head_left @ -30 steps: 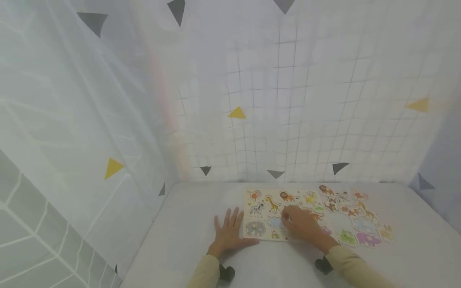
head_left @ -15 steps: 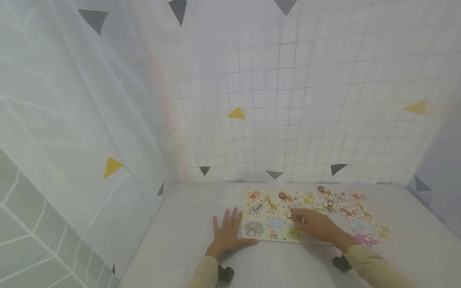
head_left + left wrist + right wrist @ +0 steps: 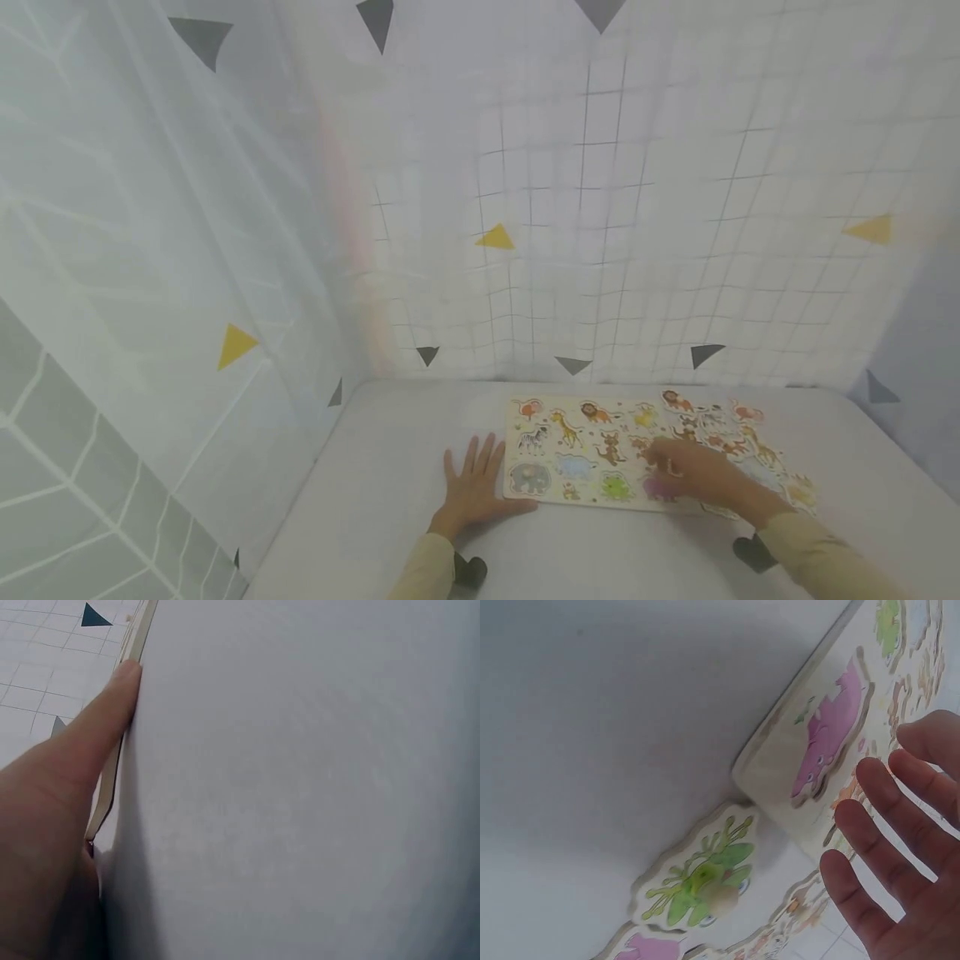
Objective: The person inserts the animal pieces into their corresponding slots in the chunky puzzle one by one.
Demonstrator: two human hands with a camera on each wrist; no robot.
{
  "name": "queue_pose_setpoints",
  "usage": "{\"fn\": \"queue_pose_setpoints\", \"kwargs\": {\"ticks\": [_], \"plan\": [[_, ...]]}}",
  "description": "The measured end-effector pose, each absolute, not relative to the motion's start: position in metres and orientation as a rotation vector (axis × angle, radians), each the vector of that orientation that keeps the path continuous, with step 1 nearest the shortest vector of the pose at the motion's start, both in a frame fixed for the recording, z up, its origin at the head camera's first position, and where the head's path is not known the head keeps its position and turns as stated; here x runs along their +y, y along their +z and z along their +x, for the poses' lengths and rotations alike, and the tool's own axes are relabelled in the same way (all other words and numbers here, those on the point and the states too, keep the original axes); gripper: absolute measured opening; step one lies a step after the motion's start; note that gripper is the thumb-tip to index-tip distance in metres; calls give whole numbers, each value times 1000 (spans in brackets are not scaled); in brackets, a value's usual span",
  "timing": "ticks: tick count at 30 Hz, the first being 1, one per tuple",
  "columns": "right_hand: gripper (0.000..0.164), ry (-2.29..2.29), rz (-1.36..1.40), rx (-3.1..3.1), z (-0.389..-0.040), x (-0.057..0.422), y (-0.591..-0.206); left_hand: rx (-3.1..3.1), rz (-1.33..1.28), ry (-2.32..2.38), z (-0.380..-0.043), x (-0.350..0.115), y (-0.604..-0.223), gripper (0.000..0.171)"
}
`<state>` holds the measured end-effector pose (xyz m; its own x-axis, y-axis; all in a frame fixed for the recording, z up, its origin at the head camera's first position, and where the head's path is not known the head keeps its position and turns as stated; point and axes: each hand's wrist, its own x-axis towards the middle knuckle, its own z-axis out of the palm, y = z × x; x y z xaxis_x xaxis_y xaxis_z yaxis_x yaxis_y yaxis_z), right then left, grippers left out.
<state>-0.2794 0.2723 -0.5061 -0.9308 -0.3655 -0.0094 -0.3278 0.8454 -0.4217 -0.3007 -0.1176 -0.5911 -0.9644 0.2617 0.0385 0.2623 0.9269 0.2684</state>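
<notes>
A pale puzzle board [image 3: 558, 401] with colourful animal pictures lies on the table. My left hand [image 3: 474, 487] rests flat at its left end, fingers spread; in the left wrist view the thumb [image 3: 105, 712] lies along the board's edge. My right hand [image 3: 693, 475] is over the board's right end, near the purple hippo picture [image 3: 832, 735]. In the right wrist view its fingers are loosely extended and hold nothing. Just off the board's corner lies a loose frog piece [image 3: 697, 889] with a small knob, which the right hand covers in the head view.
Several loose animal pieces lie right of the board, among them a lion [image 3: 677, 400], a giraffe [image 3: 763, 448] and a pink hippo [image 3: 649, 949]. A white cloth wall [image 3: 630, 275] with grid lines and triangles rises behind the table [image 3: 375, 467].
My right hand has moved right from the middle of the board to its right end, uncovering the kangaroo and frog pictures. The left hand has stayed in place.
</notes>
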Motion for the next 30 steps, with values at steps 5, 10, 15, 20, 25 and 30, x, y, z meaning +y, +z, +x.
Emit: {"fn": "queue_pose_setpoints", "kwargs": {"ticks": [5,10,15,20,25,30], "plan": [[26,-624,-556,2934,-277,282,-507,-3083,-423,-451,-299,-118,-590,124],[24,-489,-542,2997,-276,296,-511,-3087,-414,-446,-301,-117,-593,124],[23,-424,-516,2997,-274,311,-512,-3091,-411,-451,-302,-118,-592,124],[20,-421,-547,2978,-272,326,-512,-3100,-412,-437,-303,-117,-592,125],[18,-410,-520,2931,-273,338,-512,-3095,-413,-437,-303,-118,-593,125],[17,-342,-500,2950,-273,346,-515,-3091,-415,-449,-302,-118,-593,125]]}}
